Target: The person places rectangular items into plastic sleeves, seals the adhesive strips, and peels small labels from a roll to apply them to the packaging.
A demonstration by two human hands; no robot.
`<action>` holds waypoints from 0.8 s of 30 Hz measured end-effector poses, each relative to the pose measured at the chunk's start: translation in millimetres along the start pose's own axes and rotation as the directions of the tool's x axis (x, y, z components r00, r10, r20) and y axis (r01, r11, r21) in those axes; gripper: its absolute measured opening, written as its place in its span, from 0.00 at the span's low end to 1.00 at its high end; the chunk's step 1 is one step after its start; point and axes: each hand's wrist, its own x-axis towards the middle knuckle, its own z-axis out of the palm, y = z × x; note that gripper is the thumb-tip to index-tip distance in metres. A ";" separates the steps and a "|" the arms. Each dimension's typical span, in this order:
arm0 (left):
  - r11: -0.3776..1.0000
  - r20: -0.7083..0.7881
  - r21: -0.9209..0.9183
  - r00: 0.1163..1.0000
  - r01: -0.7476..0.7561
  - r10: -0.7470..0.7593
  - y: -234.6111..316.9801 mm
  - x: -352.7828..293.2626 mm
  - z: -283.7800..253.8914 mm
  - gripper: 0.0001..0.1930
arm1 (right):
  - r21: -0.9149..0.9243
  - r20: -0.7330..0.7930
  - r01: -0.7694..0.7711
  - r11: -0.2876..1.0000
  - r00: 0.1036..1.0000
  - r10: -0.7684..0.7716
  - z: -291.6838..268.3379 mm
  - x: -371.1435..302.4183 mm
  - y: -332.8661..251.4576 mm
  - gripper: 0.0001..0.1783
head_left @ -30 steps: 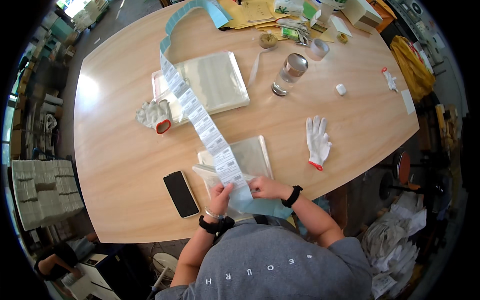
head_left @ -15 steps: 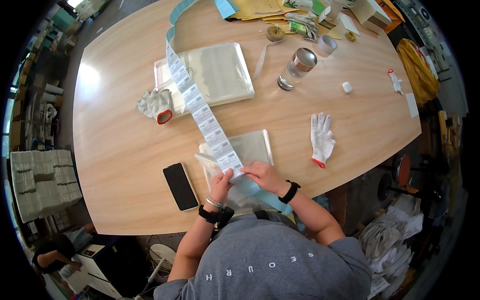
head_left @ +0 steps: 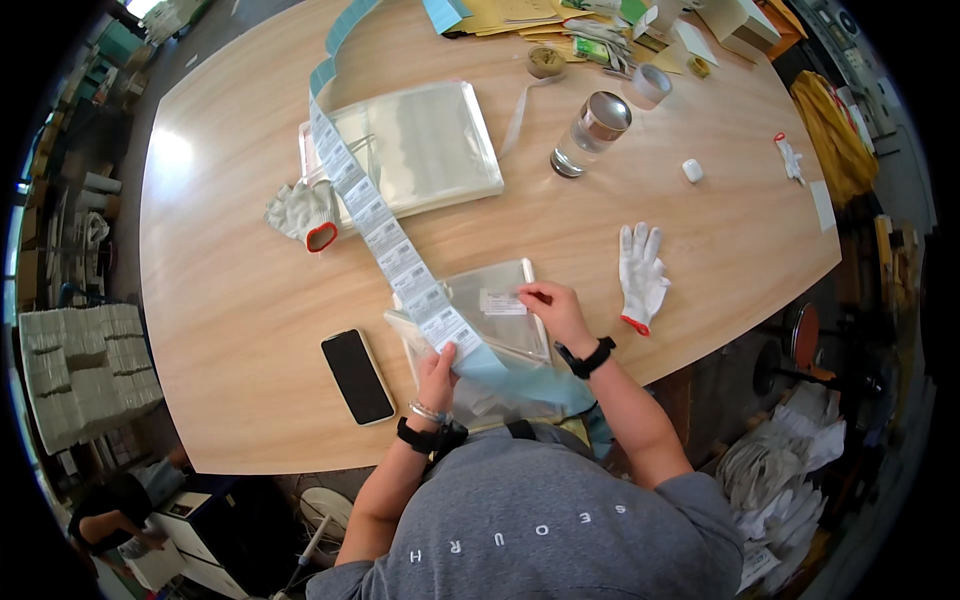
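My left hand [head_left: 437,377] pinches a long strip of printed labels [head_left: 403,265] near its front end. From there the strip's bare light-blue backing [head_left: 520,375] runs off to the right, toward my lap. Between the fingertips of my right hand [head_left: 556,310] is the right end of a single white label [head_left: 500,303], separate from the strip. That label is over a pile of clear plastic bags [head_left: 490,280] at the table's near edge; whether it touches the top bag I cannot tell.
A phone [head_left: 358,376] lies left of the bags. Farther back are a stack of clear bags [head_left: 425,140], a grey-white glove [head_left: 302,213] and a water bottle [head_left: 590,134]. A white glove [head_left: 641,275] and small white case [head_left: 692,171] lie right. Tape rolls [head_left: 652,86] and envelopes [head_left: 500,16] are far back.
My right hand has moved up and right, away from the strip, with one label now in its fingers. More bare backing shows beyond my left hand, which still grips the strip.
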 end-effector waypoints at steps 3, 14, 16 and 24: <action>0.999 0.003 0.044 1.000 0.001 -0.001 -2.4 -0.9 -5.8 0.17 | -0.083 0.038 0.032 0.996 0.999 -0.028 1.9 18.4 6.4 0.08; 0.996 -0.048 0.088 0.999 0.013 -0.009 2.3 -4.6 -1.2 0.16 | -0.685 0.104 0.232 0.691 0.969 -0.222 20.6 21.2 14.2 0.19; 0.996 -0.011 0.083 1.000 0.027 -0.026 -0.5 -3.5 -9.8 0.17 | -0.790 0.054 0.229 0.568 0.950 -0.307 20.1 23.3 6.5 0.25; 0.994 0.075 -0.074 0.995 0.078 -0.072 39.5 -6.7 10.2 0.17 | -0.438 0.072 0.181 0.880 0.983 -0.166 -3.1 56.5 -3.8 0.06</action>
